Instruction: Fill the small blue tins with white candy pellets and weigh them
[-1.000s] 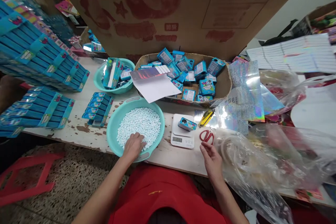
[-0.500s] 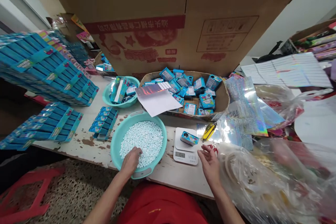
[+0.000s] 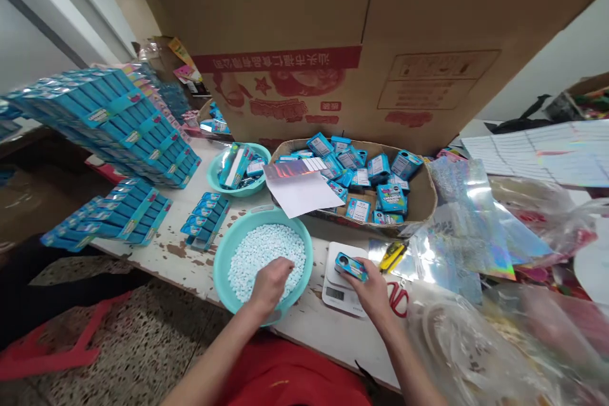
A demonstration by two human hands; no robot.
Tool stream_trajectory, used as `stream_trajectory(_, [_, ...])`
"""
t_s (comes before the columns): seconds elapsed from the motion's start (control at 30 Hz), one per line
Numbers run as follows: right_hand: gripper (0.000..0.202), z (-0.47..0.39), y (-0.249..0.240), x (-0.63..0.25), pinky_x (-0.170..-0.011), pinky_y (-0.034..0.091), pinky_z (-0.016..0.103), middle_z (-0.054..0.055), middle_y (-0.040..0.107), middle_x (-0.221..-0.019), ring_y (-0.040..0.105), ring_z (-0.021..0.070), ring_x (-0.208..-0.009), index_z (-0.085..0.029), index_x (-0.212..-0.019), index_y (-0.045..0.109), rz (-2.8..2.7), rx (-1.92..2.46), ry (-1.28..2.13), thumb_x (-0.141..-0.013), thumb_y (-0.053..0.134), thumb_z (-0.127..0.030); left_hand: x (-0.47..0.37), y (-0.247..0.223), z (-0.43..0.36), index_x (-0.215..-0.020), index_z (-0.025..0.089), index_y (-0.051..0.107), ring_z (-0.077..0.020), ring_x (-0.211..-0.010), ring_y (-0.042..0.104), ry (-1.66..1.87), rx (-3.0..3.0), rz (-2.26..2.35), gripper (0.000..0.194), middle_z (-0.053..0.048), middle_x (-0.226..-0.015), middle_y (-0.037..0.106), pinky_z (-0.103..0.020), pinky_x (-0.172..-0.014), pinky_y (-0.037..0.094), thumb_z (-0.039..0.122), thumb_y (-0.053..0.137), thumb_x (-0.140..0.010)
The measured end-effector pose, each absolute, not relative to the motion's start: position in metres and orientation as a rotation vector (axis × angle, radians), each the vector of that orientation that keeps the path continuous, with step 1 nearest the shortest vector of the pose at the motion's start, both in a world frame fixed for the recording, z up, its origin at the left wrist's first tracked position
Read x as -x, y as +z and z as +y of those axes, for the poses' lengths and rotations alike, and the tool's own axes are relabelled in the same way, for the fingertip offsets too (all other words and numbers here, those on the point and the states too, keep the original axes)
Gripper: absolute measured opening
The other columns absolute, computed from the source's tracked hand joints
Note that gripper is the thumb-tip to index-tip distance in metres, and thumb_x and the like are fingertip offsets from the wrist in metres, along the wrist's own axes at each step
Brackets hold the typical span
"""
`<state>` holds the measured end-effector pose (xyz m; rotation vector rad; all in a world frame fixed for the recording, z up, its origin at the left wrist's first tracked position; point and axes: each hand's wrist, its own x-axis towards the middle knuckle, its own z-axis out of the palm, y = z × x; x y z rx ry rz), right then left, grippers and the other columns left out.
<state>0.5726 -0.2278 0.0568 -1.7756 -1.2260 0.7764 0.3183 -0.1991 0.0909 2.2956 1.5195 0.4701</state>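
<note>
My left hand [image 3: 271, 284] is closed in a pinch above small white candies [image 3: 257, 250] in a turquoise basin [image 3: 222, 266]. What its fingers hold, if anything, is hidden. Over a white kitchen scale [image 3: 343, 302], my right hand [image 3: 371, 288] grips a small blue candy box [image 3: 351, 265] with a round opening at its left end. Whether the box still touches the scale, I cannot tell. Red-handled scissors [image 3: 398, 299] lie just right of that hand, and a yellow utility knife [image 3: 392, 257] lies above it.
Behind the scale stands a cardboard tray [image 3: 425, 206] of blue boxes, with a white sheet [image 3: 304, 193] across its left side. A smaller turquoise basin [image 3: 216, 181] and stacked blue packs [image 3: 128, 117] are at left. Plastic bags [image 3: 457, 342] crowd the right.
My right hand has moved from beside the scale onto the blue box and taken hold of it. My left hand has lifted from the candies, its fingers closed. The view has shifted.
</note>
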Motion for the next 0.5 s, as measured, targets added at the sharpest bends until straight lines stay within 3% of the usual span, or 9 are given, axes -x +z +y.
stream_trajectory(0.07, [0.045,-0.235,0.070,-0.565,-0.075,0.049,0.036,0.007,0.067,-0.089,0.062,0.0254,-0.083,-0.020,-0.090,0.061,-1.256,1.752,0.805,-0.064,0.064,-0.055,-0.339,0.100,-0.196,-0.093,0.021,0.061,-0.0151,-0.087,0.059,0.611,-2.450,1.299,0.027,-0.004,-0.090,0.065,-0.026,-0.076,0.046,0.013,0.036,-0.090])
stream_trajectory(0.17, [0.046,-0.243,0.086,-0.554,-0.071,0.051,0.032,0.006,0.068,-0.087,0.063,0.0244,-0.079,-0.020,-0.090,0.062,-1.296,1.709,0.833,-0.063,0.065,-0.057,-0.351,0.106,-0.191,-0.097,0.019,0.061,-0.0166,-0.085,0.059,0.541,-2.580,1.221,0.025,-0.005,-0.091,0.065,-0.028,-0.076,0.047,0.012,0.039,-0.089])
stream_trajectory(0.33, [0.050,-0.248,0.098,-0.542,-0.069,0.052,0.028,0.003,0.069,-0.086,0.064,0.0231,-0.077,-0.021,-0.090,0.064,-1.251,1.715,0.871,-0.060,0.067,-0.062,-0.314,0.087,-0.201,-0.110,0.021,0.059,-0.0228,-0.104,0.055,0.300,-2.344,1.624,0.025,-0.007,-0.110,0.064,-0.038,-0.088,0.047,0.020,0.052,-0.085])
stream_trajectory(0.4, [0.049,-0.248,0.102,-0.539,-0.067,0.053,0.028,0.002,0.069,-0.082,0.064,0.0227,-0.073,-0.022,-0.088,0.065,-1.271,1.706,0.923,-0.058,0.069,-0.060,-0.290,0.081,-0.206,-0.114,0.022,0.058,-0.0235,-0.111,0.053,0.323,-2.203,1.701,0.032,-0.007,-0.120,0.060,-0.040,-0.094,0.044,0.024,0.058,-0.082])
stream_trajectory(0.5, [0.046,-0.247,0.111,-0.528,-0.063,0.054,0.026,0.001,0.070,-0.076,0.064,0.0219,-0.067,-0.023,-0.084,0.066,-1.287,1.694,0.989,-0.054,0.073,-0.058,-0.253,0.085,-0.197,-0.108,0.021,0.062,-0.0204,-0.108,0.055,0.483,-2.003,1.810,0.026,-0.006,-0.114,0.063,-0.036,-0.097,0.042,0.023,0.056,-0.084])
